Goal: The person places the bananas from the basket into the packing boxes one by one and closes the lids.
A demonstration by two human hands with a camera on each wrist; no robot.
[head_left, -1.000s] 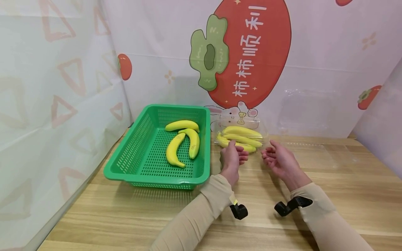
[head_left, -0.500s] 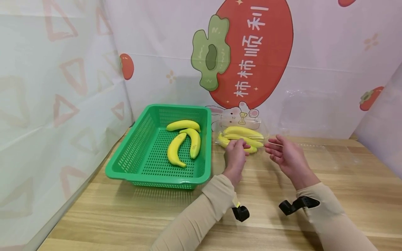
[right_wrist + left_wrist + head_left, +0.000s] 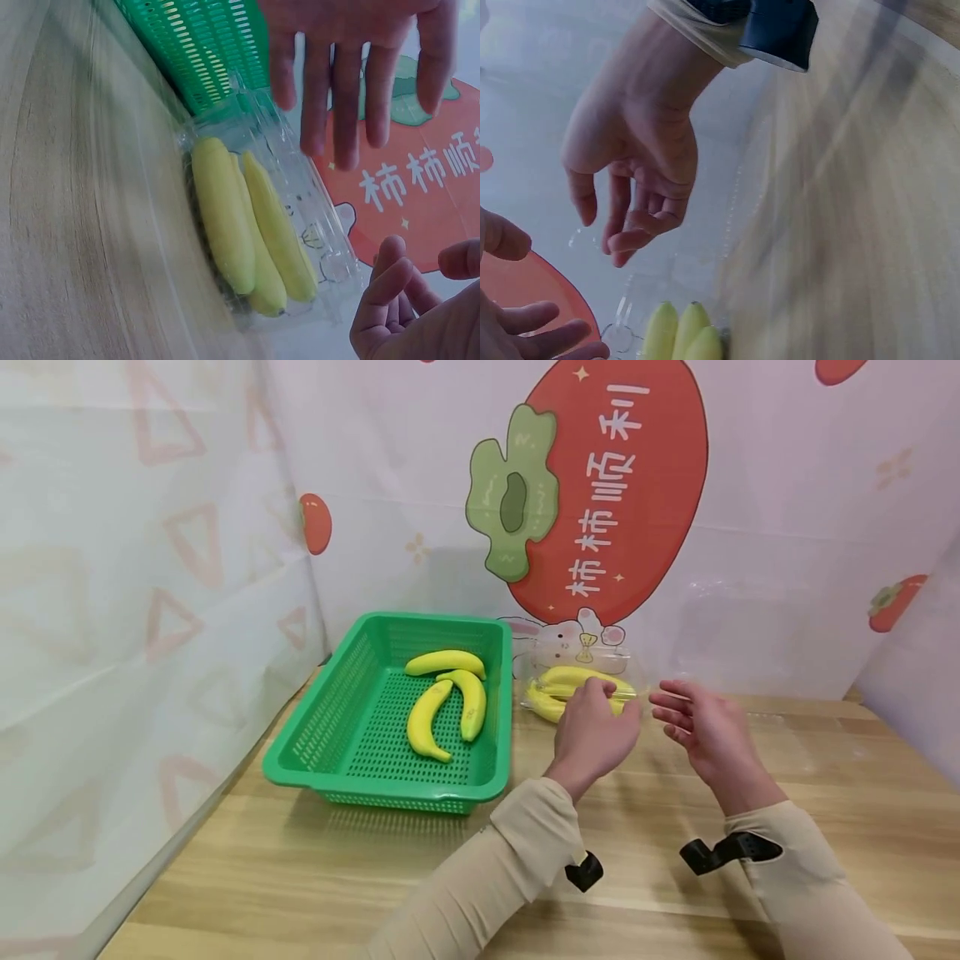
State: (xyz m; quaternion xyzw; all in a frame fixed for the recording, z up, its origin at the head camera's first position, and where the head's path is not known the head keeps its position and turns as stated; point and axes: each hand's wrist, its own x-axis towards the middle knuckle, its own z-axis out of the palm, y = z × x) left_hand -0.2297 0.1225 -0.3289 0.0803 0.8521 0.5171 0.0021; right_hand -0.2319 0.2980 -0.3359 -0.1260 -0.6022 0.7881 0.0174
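Boxed bananas point(image 3: 223, 217), fullest from right wrist

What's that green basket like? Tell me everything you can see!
The green basket looks like plastic: rectangular, with a smooth, rounded rim and many small holes through its walls and floor. It sits upright on the wood-patterned table, close beside the clear container. Three yellow bananas lie inside. The left hand and right hand don't touch it.
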